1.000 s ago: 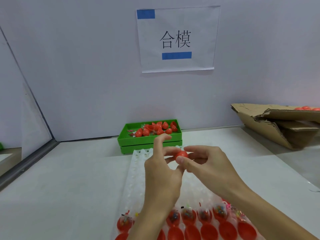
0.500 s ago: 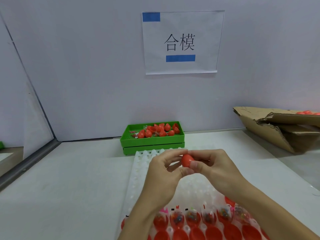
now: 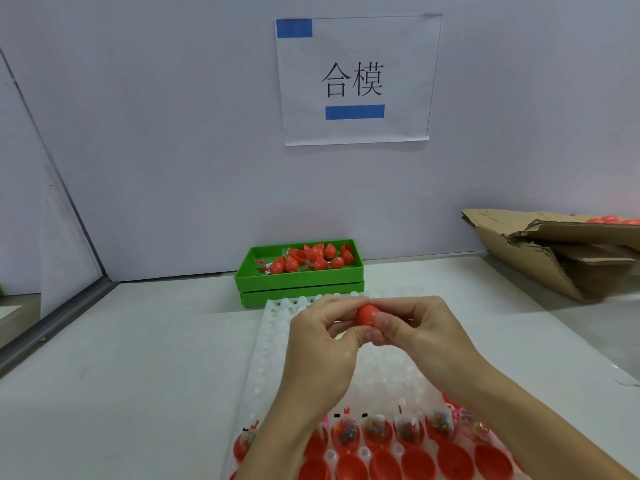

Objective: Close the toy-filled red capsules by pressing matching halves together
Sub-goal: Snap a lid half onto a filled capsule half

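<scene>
- Both hands, left hand (image 3: 320,336) and right hand (image 3: 414,329), are pinching one red capsule (image 3: 367,315) above the white tray (image 3: 273,327).
- Best squeezing straight inward, rims aligned, until seated.

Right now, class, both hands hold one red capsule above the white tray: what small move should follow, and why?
Probably a final squeeze: the left hand and right hand pinch the red capsule between fingertips, and whether its seam is shut is hidden. Then it likely goes to the green tray.
</scene>
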### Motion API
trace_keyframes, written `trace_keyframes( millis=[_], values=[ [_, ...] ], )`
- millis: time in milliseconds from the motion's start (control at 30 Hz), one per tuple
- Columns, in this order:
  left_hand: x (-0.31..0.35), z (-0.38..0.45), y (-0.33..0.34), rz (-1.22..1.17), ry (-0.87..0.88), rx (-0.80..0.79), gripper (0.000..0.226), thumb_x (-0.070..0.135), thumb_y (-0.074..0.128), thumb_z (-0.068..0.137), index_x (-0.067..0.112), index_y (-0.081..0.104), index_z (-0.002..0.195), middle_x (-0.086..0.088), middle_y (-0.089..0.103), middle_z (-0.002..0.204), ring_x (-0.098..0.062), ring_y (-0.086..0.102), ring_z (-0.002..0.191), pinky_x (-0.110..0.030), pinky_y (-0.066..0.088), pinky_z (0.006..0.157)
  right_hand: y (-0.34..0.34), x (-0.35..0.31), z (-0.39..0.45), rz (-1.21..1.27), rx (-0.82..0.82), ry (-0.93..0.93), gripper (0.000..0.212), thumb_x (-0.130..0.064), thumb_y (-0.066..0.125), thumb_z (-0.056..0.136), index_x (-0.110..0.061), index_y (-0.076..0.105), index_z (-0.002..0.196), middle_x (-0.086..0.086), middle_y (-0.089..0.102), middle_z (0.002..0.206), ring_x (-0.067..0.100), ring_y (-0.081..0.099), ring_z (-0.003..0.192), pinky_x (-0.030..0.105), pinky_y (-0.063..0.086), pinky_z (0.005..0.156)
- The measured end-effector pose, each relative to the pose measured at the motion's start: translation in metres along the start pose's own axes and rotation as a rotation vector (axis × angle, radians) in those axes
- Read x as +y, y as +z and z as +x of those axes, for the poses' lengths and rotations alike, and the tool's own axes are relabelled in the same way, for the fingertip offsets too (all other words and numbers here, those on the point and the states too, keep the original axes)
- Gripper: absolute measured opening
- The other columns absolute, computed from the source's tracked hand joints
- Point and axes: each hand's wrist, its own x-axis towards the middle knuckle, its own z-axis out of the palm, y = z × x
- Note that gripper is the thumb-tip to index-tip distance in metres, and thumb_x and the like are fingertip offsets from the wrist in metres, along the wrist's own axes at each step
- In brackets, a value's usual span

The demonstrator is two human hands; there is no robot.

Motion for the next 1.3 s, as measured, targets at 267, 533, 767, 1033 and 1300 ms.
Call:
trace_keyframes(
  millis=[267,533,767,1033,1300],
  values=[
    [0.007,-0.002,-0.002,0.004,0.02,-0.058,0.036,0.01,0.076,0.085,0.03,0.068,0.115,0.014,0.067,0.111,-0.005,0.062,0.11,-0.026,0.055,0.089,-0.002,-0.009,0.0,0.606,-0.076,0.292,0.044,-0.024,0.058,0.086,0.013,0.068,0.106,0.029,0.07,0.109,0.036,0.07,0.101,0.031,0.06,0.077],
    [0.01,-0.003,-0.001,-0.049,0.029,-0.072,0.026,0.022,0.069,0.082,0.028,0.07,0.107,0.009,0.072,0.105,-0.01,0.067,0.105,-0.026,0.054,0.09,0.005,-0.014,-0.006,0.777,-0.171,0.414,0.052,-0.026,0.052,0.091,0.012,0.055,0.125,0.029,0.066,0.119,0.039,0.067,0.108,0.046,0.055,0.097],
    [0.007,0.0,-0.005,0.063,0.036,0.032,0.027,0.013,0.076,0.085,0.036,0.069,0.097,0.019,0.072,0.097,-0.003,0.067,0.098,-0.02,0.055,0.084,0.005,-0.01,-0.002,0.433,-0.035,0.394,0.052,-0.035,0.041,0.105,-0.001,0.078,0.092,0.021,0.074,0.096,0.027,0.074,0.082,0.03,0.057,0.068],
    [0.002,-0.002,-0.005,0.511,0.118,0.09,0.03,0.017,0.077,0.084,0.026,0.068,0.112,0.014,0.066,0.103,-0.007,0.062,0.097,-0.014,0.051,0.085,0.015,-0.017,-0.011,-0.35,0.113,0.009,0.016,-0.037,0.074,0.084,-0.035,0.066,0.098,-0.01,0.071,0.088,0.005,0.071,0.08,0.022,0.058,0.067],
    [-0.003,-0.001,-0.007,0.648,0.22,0.147,0.039,0.007,0.083,0.077,0.013,0.07,0.113,0.008,0.066,0.098,-0.006,0.056,0.083,-0.001,0.042,0.073,0.034,-0.021,0.001,-0.472,0.135,-0.04,0.027,-0.031,0.084,0.075,-0.025,0.072,0.098,-0.013,0.071,0.082,-0.001,0.068,0.075,0.017,0.057,0.068]
  ],
)
